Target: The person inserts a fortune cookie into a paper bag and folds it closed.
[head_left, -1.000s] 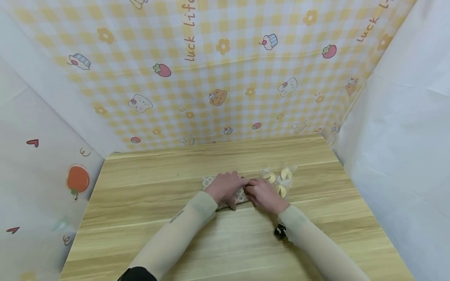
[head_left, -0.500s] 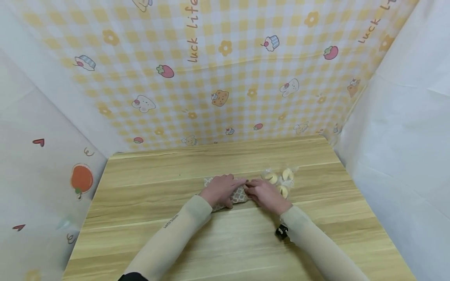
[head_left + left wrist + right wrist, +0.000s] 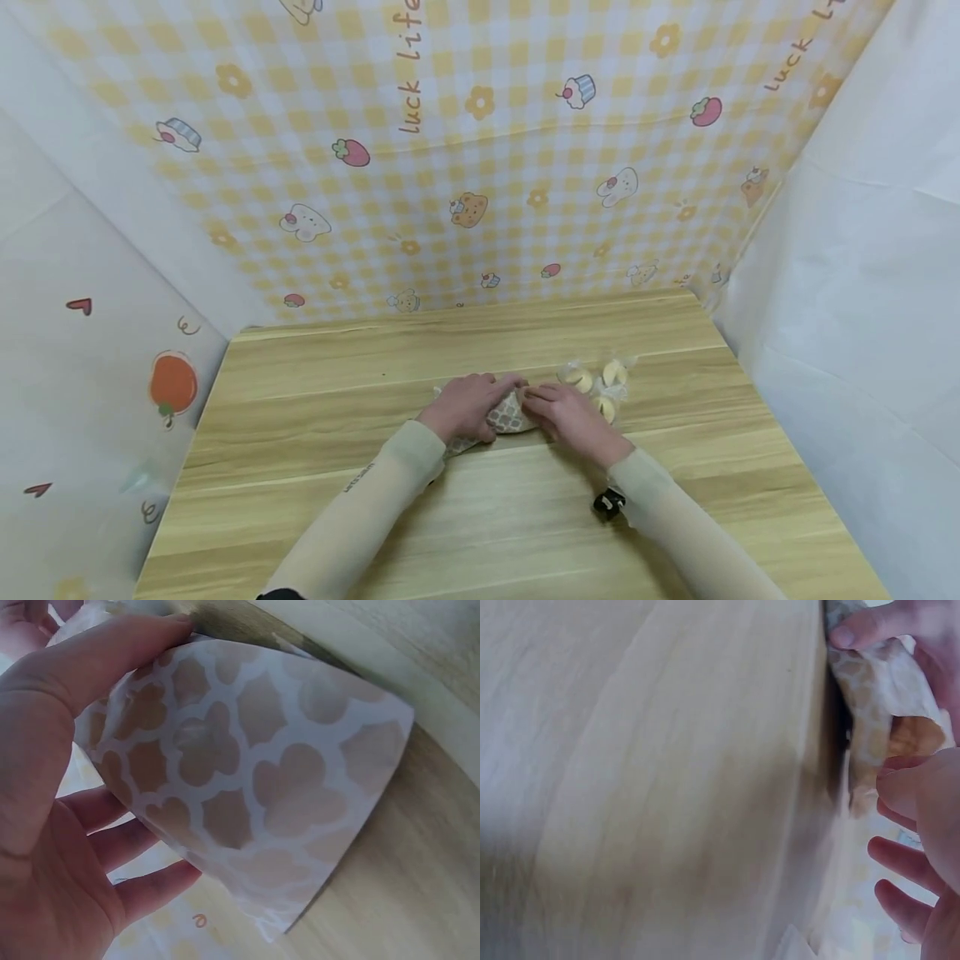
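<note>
A flat paper bag with a beige-and-white lattice pattern lies between the two hands at mid-table. My left hand holds it around the middle; in the left wrist view the thumb lies on one face of the bag and the fingers on the other. At the bag's right end, my right hand pinches the edge of the mouth between thumb and index finger. From the right wrist view the mouth of the bag gapes, showing a brown inside. The other right-hand fingers are spread.
Three fortune cookies in clear wrappers lie just beyond the right hand on the wooden table. A yellow checked cloth hangs behind the table, with white cloth at the right side.
The bag's right part has bulged up from lying flat, and its front edge now curves. My left hand has slid slightly left; the right hand stays at the mouth. The cookies are unmoved.
</note>
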Motion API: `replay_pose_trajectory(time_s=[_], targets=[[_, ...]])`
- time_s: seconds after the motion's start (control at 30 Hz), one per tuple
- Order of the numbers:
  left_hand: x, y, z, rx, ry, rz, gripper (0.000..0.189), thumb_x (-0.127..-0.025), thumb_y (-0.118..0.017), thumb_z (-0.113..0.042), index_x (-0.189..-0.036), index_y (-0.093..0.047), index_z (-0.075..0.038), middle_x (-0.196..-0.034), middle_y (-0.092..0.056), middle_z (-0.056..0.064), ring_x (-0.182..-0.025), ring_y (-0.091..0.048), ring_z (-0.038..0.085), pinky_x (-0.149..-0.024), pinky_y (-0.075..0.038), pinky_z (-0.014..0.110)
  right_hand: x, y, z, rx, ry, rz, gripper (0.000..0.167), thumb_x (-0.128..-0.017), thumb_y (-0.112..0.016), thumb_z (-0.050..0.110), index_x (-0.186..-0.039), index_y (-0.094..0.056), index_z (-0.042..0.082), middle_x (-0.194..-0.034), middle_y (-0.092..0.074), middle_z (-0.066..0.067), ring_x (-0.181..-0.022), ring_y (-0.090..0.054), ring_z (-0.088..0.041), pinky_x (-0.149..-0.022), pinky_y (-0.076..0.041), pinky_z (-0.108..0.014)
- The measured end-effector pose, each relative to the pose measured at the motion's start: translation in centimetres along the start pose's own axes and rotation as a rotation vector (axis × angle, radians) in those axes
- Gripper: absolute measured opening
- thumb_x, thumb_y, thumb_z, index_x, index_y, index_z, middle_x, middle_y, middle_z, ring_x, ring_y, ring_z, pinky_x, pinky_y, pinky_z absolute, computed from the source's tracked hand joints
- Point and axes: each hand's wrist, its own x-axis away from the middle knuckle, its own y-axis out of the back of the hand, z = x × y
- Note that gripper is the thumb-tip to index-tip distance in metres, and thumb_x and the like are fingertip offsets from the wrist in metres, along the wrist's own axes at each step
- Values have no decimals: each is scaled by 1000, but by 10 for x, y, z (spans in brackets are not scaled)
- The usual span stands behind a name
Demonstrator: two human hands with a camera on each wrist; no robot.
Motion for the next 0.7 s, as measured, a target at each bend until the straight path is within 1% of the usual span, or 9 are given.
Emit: replay_pose_trajectory(time_s=[0.07, 0.13, 0.2, 0.27, 0.37, 0.5, 0.63, 0.7], targets=[[0, -1, 2, 28, 42, 7, 112, -70, -97, -29, -160, -31, -28, -121, -70, 7, -103, -68, 25, -83, -59, 42, 2, 7, 1, -15, -1, -39, 39, -89, -75, -4, -127, -74, 5, -129, -72, -15, -115, -70, -33, -102, -56, -48], [0, -3, 3, 44, 82, 8, 118, -69, -98, -32, -163, -27, -21, -124, -71, 9, -106, -69, 26, -87, -59, 42, 4, 13, 0, -22, 3, -89, 38, -87, -76, -6, -125, -75, 3, -127, -73, -17, -114, -70, -35, -100, -57, -48], [1, -3, 5, 58, 105, 17, 121, -69, -98, -36, -164, -25, -14, -127, -70, 11, -110, -68, 27, -92, -58, 42, 8, 19, -2, -14, 5, -128, 36, -88, -77, -3, -123, -75, 1, -128, -72, -20, -114, -70, -38, -100, -57, -50], [3, -3, 7, 67, 106, 16, 118, -70, -97, -38, -162, -30, -8, -132, -68, 12, -115, -67, 28, -97, -57, 43, 12, 24, -8, -2, 9, -169, 34, -86, -80, -1, -121, -75, 0, -127, -71, -22, -114, -69, -41, -99, -56, -53], [5, -3, 9, 89, 97, 15, 109, -73, -96, -39, -159, -39, -6, -142, -63, 12, -125, -62, 29, -106, -52, 45, 21, 33, -18, 18, -2, -196, 36, -84, -81, -4, -119, -75, -1, -127, -70, -24, -113, -68, -43, -96, -57, -57], [6, -3, 10, 102, 85, 6, 100, -74, -95, -39, -155, -45, -7, -143, -62, 9, -127, -61, 28, -107, -51, 45, 36, 45, -35, 38, -63, -166, 41, -80, -75, -15, -119, -73, -3, -127, -68, -27, -112, -67, -44, -94, -57, -57], [6, -3, 11, 95, 82, 2, 97, -73, -95, -40, -153, -48, -9, -140, -63, 8, -125, -61, 27, -105, -52, 45, 54, 54, -48, 68, -148, -75, 53, -73, -68, -22, -123, -71, -4, -129, -67, -28, -116, -64, -46, -97, -55, -59], [5, -3, 11, 90, 81, -1, 96, -73, -95, -40, -152, -49, -10, -140, -64, 7, -125, -62, 26, -104, -52, 45, 61, 56, -52, 77, -174, -28, 57, -72, -68, -23, -126, -71, -3, -129, -67, -27, -118, -64, -47, -98, -54, -59]])
